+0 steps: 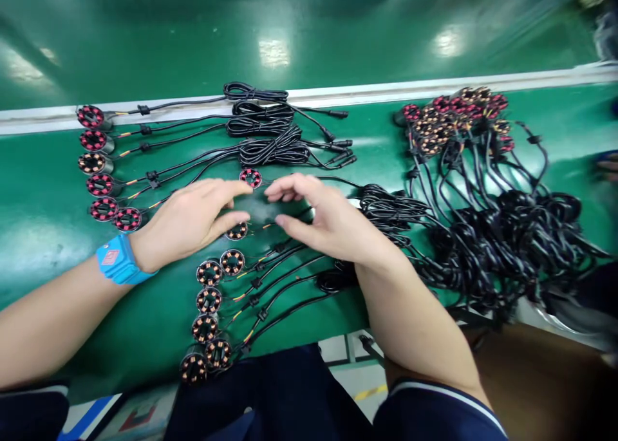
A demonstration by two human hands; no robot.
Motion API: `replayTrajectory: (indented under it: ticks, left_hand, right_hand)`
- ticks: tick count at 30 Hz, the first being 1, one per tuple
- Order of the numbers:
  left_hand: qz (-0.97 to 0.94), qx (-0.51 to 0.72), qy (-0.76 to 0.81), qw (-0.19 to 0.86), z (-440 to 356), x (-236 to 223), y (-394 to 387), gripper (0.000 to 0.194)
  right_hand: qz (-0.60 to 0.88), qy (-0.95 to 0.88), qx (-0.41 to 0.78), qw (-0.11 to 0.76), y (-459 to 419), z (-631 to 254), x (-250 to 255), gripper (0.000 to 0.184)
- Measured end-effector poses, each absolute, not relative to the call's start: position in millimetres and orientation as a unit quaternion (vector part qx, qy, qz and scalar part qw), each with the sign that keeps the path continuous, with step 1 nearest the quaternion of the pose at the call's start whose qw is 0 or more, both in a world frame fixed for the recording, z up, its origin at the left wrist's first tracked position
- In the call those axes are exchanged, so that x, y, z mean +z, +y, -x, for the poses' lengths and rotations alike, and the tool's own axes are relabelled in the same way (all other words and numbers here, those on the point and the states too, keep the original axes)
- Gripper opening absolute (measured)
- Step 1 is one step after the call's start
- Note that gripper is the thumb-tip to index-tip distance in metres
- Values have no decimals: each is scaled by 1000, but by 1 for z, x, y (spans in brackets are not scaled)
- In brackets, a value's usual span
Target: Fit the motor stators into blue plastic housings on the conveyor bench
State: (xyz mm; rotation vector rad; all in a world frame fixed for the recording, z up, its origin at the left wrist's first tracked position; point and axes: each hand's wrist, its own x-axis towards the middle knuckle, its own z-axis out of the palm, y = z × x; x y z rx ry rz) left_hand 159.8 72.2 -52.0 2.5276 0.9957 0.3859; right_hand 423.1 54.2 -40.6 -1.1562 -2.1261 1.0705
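My left hand [196,212], with a blue band on its wrist, hovers over the middle of the green bench. Its thumb and fingers are apart with nothing between them. Facing it, my right hand [326,219] has curved, parted fingers and holds nothing visible. Just beyond my left fingertips sits a motor stator with red windings [250,178]. A stator with copper windings [236,230] lies under my left thumb, partly covered. Below it, several copper-wound stators [209,300] stand in a rough column, their black cables running right. My right forearm hides part of these cables.
Several stators [100,185] line the left side, joined to coiled black cables [273,150] behind my hands. At right lies a heap of stators [437,125] with a tangle of black cables [506,235]. A white strip [347,96] crosses the bench. Part of another person's hand [607,166] shows at the right edge.
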Motion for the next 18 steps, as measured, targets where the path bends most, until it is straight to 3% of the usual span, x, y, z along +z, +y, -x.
replayTrajectory:
  ticks: [2,5,9,18]
  left_hand:
    - [-898,138,393,143,-161,-55,76,46]
    - [-904,137,395,85,-161,-60,79,40]
    - [-908,152,383,74,-160,-61,78,31]
    - [-930,130,320,125,-164,-54,76,21]
  right_hand:
    - [473,-792,275,270,57,-426,-43,29]
    - [491,-811,210,239,60,-424,-51,34]
    - [476,-814,251,218,60,-418,-55,38]
    - [482,-692,451,291,59,-416,-49,34]
